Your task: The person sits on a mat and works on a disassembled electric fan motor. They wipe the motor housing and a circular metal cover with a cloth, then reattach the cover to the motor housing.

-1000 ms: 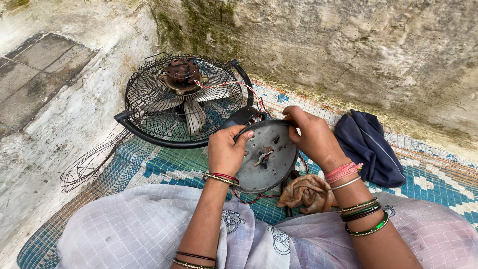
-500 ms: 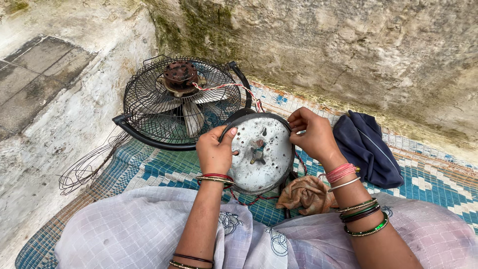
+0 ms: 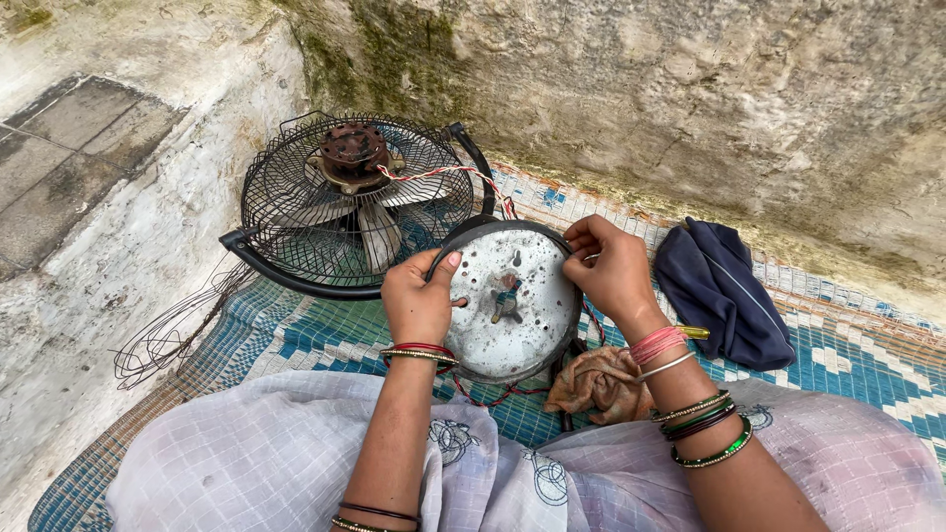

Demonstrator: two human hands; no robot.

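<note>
Both hands' grips, left hand (image 3: 419, 300) and right hand (image 3: 609, 268), clamp opposite rims of the round metal plate (image 3: 512, 305), just beside the fan cage (image 3: 335, 212).

Soft even daylight, sharp, faint shadows.

Fan (image 3: 355, 202): black wire cage lying flat by the wall, rusty motor on top.
Loose grille (image 3: 163, 335): thin wires, left of the fan.
Blue bag (image 3: 724, 291): on the mat, right.
Rag (image 3: 601, 382): brown, crumpled.
Mat (image 3: 867, 360): blue and white woven.
</note>
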